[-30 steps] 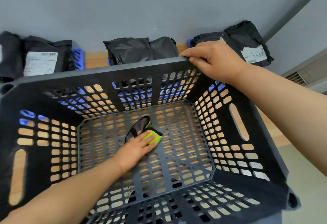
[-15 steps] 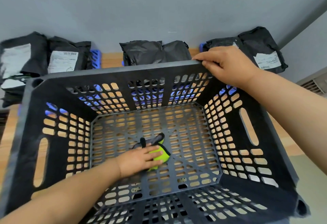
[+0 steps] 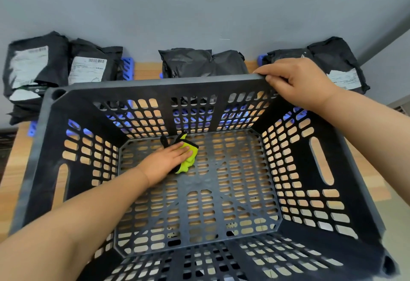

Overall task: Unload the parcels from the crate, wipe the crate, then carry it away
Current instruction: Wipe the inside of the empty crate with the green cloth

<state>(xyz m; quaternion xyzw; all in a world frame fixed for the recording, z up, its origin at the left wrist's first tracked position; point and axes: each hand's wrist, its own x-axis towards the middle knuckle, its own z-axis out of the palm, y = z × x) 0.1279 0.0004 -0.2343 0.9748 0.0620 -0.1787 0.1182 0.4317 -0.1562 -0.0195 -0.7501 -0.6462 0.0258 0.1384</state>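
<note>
Inside the black crate (image 3: 155, 85), we press the yellow-green cloth (image 3: 189, 157) flat on the perforated floor, near the far side, with the straight fingers of our left hand (image 3: 165, 162), so the wipe bears down evenly. Our right hand (image 3: 297, 83) curls over the far rim at its right corner, steadying the crate against that push. The black parcels (image 3: 202, 62) lie unloaded behind it, along the grey wall (image 3: 199, 3), beyond either hand.

wooden table (image 3: 146, 70) | black crate (image 3: 155, 83) on it | parcels (image 3: 199, 61) behind crate
</note>
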